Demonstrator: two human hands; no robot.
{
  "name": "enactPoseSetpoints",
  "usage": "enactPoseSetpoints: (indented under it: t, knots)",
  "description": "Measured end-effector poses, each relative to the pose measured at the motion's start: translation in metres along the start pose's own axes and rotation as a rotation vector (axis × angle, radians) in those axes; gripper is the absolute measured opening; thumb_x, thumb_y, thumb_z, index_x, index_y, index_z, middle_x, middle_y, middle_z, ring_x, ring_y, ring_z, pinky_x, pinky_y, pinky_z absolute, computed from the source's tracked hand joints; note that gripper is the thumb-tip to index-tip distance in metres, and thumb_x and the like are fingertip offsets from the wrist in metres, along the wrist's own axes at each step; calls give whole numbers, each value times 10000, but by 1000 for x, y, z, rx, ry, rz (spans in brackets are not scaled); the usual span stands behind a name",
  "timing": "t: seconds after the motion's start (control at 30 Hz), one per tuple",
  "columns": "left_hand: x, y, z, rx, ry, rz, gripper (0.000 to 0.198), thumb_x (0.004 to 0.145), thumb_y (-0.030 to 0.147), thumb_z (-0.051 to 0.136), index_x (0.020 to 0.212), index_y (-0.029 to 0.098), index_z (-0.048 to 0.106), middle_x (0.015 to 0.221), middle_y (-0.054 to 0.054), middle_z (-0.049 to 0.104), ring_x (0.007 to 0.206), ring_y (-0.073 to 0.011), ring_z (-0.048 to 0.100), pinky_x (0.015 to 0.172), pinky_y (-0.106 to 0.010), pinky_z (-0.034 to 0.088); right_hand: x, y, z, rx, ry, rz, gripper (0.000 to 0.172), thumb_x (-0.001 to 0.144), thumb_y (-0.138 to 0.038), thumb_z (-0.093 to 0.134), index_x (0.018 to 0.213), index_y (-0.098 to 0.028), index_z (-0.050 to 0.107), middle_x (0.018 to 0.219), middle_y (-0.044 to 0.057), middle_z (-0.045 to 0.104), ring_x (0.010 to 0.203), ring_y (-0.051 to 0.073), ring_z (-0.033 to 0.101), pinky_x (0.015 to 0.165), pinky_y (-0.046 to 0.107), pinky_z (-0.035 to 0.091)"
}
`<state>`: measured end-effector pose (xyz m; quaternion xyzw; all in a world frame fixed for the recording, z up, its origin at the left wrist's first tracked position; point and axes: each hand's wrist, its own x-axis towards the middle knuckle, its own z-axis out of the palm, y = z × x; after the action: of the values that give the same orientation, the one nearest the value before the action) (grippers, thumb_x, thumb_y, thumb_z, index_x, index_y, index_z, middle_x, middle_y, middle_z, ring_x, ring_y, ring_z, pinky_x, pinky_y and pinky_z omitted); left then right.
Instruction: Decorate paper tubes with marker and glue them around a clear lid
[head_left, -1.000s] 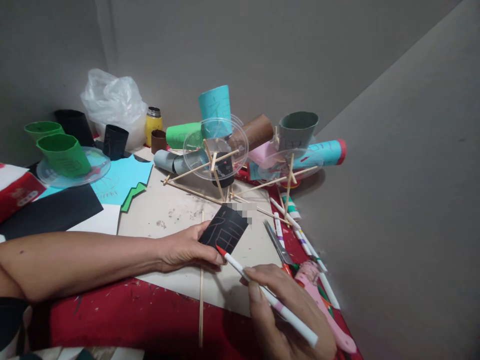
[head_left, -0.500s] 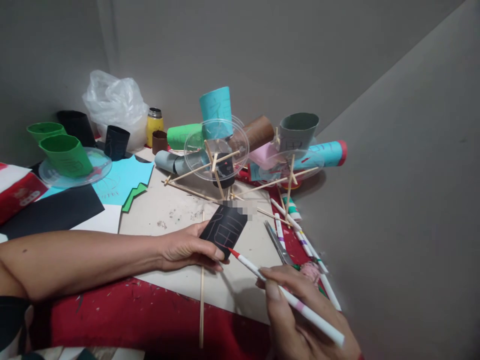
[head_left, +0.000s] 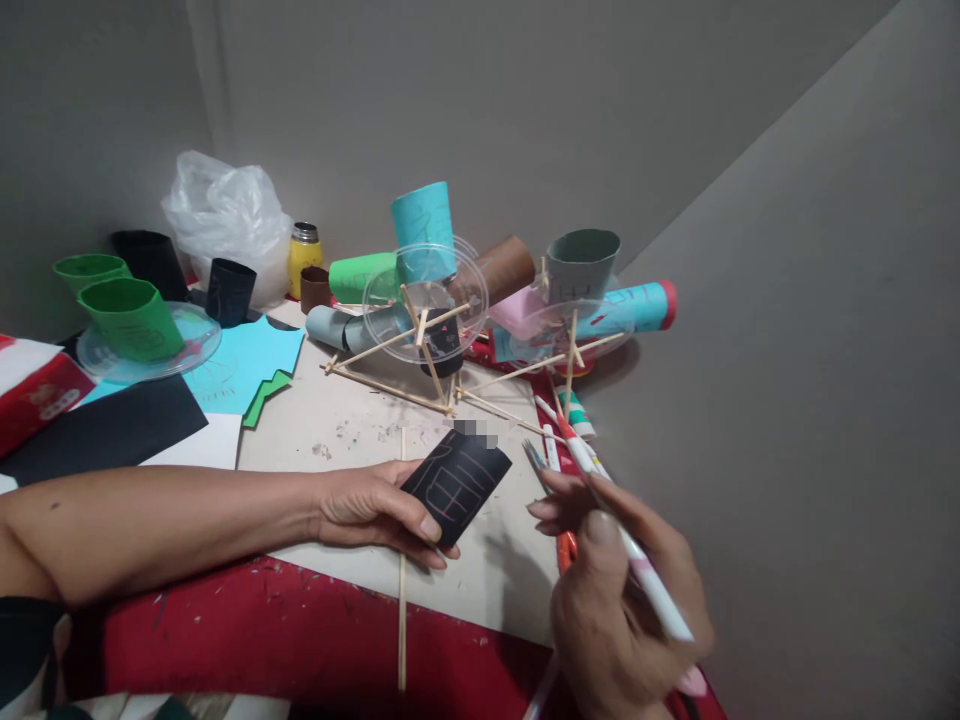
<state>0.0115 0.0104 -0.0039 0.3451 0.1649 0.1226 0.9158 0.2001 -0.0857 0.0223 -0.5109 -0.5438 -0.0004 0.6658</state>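
Note:
My left hand (head_left: 375, 508) pinches a small black card (head_left: 456, 483) with red lines drawn on it, holding it tilted just above the beige board (head_left: 352, 425). My right hand (head_left: 622, 600) grips a white marker with a red tip (head_left: 622, 535), now lifted and pointing away toward the far right, clear of the card. Scissors (head_left: 541, 470) lie just beyond my right fingers. A long wooden stick (head_left: 402, 590) lies under my left hand.
A model of skewers, clear plastic lids (head_left: 424, 300) and coloured paper tubes stands at the back. Green cups (head_left: 129, 317), a black cup (head_left: 229, 290), a yellow bottle (head_left: 304, 254) and a plastic bag (head_left: 221, 215) are at the left. Paper sheets (head_left: 240, 360) and markers (head_left: 577, 415) lie around.
My right hand has swung the marker off the black card and raised it to the right, tip now pointing away. My left hand keeps holding the card, lowered slightly.

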Motion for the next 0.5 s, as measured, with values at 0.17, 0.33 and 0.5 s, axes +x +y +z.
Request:
enactPoseSetpoints:
  t: [0.17, 0.33, 0.5]
  knots:
    - [1, -1, 0, 14, -9, -15, 582, 577, 177, 913, 1084, 172, 628, 874, -11, 691, 834, -184, 741, 829, -324, 600, 4, 15, 1, -42, -143, 36, 228, 990, -217, 629, 1203, -205, 711, 1077, 80, 781, 701, 136, 714, 647, 294, 603]
    - [4, -4, -3, 16, -30, -24, 607, 559, 176, 921, 1096, 169, 638, 891, -19, 708, 862, -199, 748, 857, -349, 595, 4, 19, -4, -115, -240, 19, 242, 963, -257, 665, 1196, -223, 722, 1102, 76, 784, 757, 162, 733, 656, 297, 615]
    - [5, -4, -6, 6, -82, -42, 622, 551, 181, 934, 1104, 164, 649, 893, -30, 720, 874, -211, 752, 869, -365, 589, 12, 16, 0, -112, -269, 44, 209, 973, -286, 642, 1150, -207, 722, 1037, 68, 789, 670, 139, 703, 578, 265, 588]
